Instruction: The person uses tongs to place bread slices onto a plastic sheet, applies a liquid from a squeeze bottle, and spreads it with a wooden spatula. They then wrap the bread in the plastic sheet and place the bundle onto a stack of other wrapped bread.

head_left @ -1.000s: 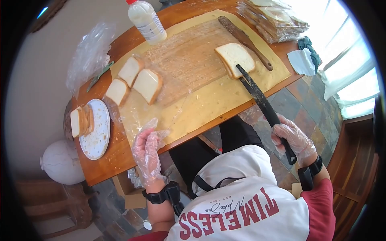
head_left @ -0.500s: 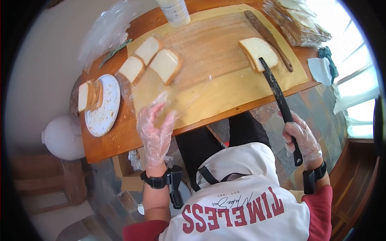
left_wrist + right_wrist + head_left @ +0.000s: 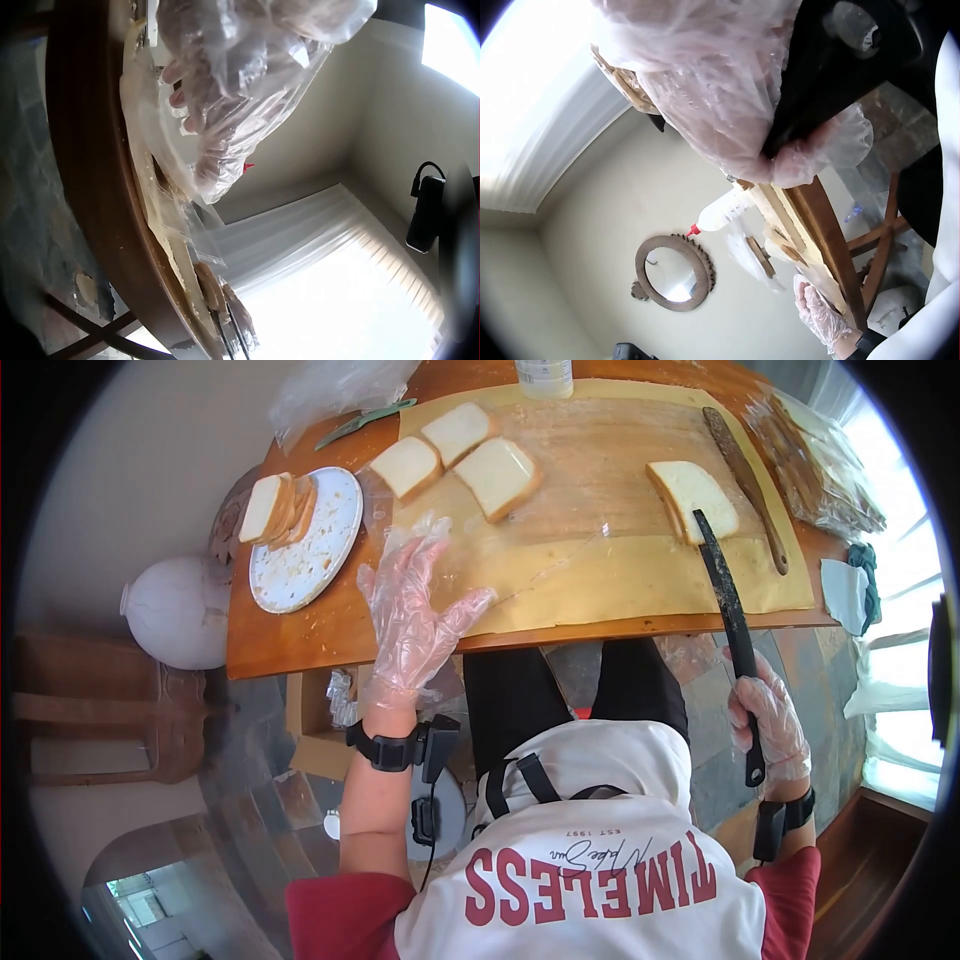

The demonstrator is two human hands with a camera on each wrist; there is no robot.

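My right hand [image 3: 775, 720], in a clear plastic glove, grips black tongs [image 3: 735, 630] near their rear end. The tongs' tip lies over a bread slice [image 3: 695, 490] on the right of the wooden board [image 3: 610, 470]; their lower arm is hidden in the head view. My left hand [image 3: 415, 615], also gloved, is held over the table's front left edge with fingers spread and nothing in them. Beyond its fingertips lie three bread slices [image 3: 497, 478]. Left of it, a white plate [image 3: 330, 565] with crumbs bears stacked bread slices [image 3: 262, 510].
A yellow mat [image 3: 640, 580] lies under the board. Along the board's right side rests a long dark wooden tool [image 3: 745, 490]. Bagged bread [image 3: 815, 460] stands at the back right. A white bottle [image 3: 545, 380], a clear plastic bag [image 3: 340, 395] and green scissors [image 3: 365, 422] are at the back.
The head view has swung, so the table sits higher and farther right. My left hand has spread its fingers and turned. My right hand keeps its grip on the tongs at the bread.
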